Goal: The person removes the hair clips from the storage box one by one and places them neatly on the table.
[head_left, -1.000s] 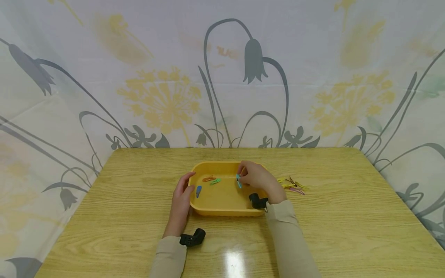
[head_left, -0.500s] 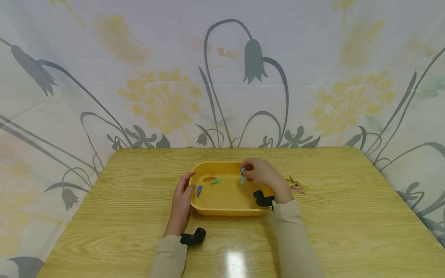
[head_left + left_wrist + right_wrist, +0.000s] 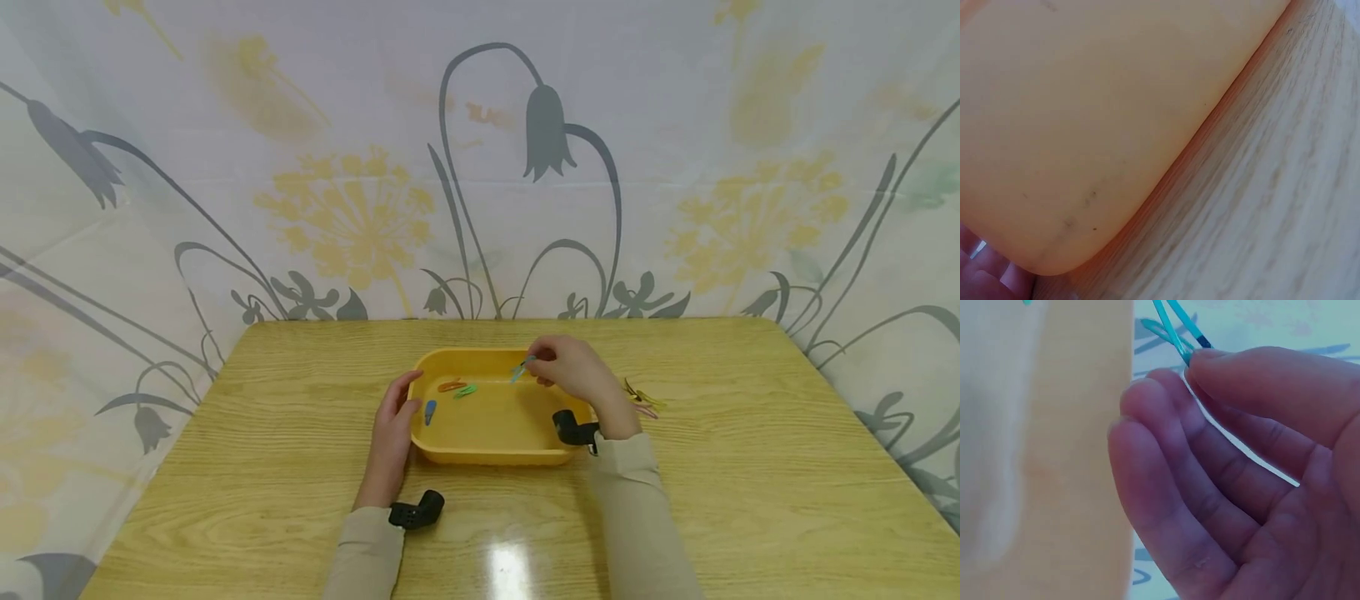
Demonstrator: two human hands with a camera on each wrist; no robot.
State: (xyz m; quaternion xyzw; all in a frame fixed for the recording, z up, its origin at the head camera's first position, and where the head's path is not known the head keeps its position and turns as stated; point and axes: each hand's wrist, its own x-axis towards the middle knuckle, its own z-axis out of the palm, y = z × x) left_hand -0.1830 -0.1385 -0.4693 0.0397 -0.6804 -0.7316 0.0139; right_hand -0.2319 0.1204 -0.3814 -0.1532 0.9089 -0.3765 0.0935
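A yellow plastic tray (image 3: 495, 457) stands on the table. My left hand (image 3: 392, 421) holds its left side, and in the left wrist view a few fingers (image 3: 988, 275) show at the tray's corner. My right hand (image 3: 573, 371) is over the tray's right part, thumb and fingertips pinching a turquoise snap hair clip (image 3: 519, 369). Up close in the right wrist view, this hair clip (image 3: 1172, 328) has its prongs spread apart. Inside the tray lie an orange hair clip (image 3: 452, 386), a green hair clip (image 3: 467, 390) and a blue hair clip (image 3: 430, 412).
Right of the tray, several yellow, dark and pink hair clips (image 3: 647, 400) lie in a loose pile on the wooden table (image 3: 750, 467), partly behind my right wrist. A patterned cloth (image 3: 480, 208) hangs behind the table.
My right hand has lifted the turquoise hair clip and shifted slightly right and away from me. The clip has turned in the fingers. My left hand and the tray have stayed put.
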